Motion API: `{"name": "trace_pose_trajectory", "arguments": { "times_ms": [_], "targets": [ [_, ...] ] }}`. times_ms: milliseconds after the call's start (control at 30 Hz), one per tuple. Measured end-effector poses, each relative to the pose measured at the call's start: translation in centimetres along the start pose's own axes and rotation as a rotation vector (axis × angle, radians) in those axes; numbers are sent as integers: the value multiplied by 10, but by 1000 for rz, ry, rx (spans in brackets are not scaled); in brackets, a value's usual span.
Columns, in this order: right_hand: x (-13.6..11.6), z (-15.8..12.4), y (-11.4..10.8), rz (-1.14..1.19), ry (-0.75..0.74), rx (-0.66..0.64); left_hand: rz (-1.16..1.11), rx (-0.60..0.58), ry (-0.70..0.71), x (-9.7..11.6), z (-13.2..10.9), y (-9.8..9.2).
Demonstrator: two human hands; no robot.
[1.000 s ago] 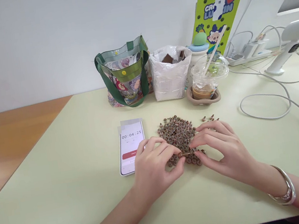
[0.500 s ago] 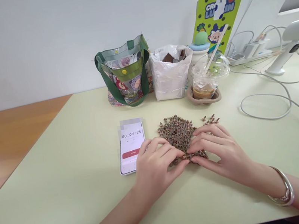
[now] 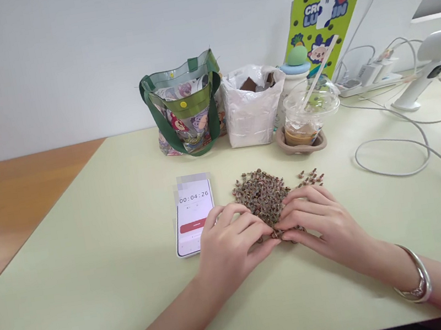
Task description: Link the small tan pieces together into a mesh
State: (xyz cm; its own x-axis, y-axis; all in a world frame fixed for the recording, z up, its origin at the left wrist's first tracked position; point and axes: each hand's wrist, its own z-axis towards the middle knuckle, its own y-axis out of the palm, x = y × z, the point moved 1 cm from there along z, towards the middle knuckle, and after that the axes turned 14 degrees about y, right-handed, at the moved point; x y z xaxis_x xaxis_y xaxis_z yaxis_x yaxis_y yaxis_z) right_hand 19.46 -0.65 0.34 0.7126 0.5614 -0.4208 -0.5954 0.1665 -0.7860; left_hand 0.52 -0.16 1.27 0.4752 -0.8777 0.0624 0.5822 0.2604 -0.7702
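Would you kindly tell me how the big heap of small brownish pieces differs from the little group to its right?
The big heap holds many pieces, piled thick; the little group has only a few, lying flat. The left hand and right hand touch the big heap's near edge; the little group lies untouched. Both seem the same brownish pieces on the table.

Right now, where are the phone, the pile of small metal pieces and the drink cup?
phone point(image 3: 194, 220): head view, middle of its lit screen.
pile of small metal pieces point(image 3: 261, 193): head view, centre of the uncovered heap.
drink cup point(image 3: 301, 119): head view, its clear side wall.
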Motion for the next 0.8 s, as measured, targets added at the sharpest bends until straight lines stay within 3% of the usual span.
{"name": "trace_pose_trajectory", "arguments": {
  "times_ms": [400, 633, 800],
  "targets": [
    [-2, 0, -2, 25, 43, -73, 5, 12, -6, 1, 1, -1],
    [-3, 1, -7, 41, 76, -3, -18, -14, -60, 1, 2, -2],
    [-2, 5, -13, 18, 17, -25, -63, -21, -45, 0, 1, -1]
  ]
}}
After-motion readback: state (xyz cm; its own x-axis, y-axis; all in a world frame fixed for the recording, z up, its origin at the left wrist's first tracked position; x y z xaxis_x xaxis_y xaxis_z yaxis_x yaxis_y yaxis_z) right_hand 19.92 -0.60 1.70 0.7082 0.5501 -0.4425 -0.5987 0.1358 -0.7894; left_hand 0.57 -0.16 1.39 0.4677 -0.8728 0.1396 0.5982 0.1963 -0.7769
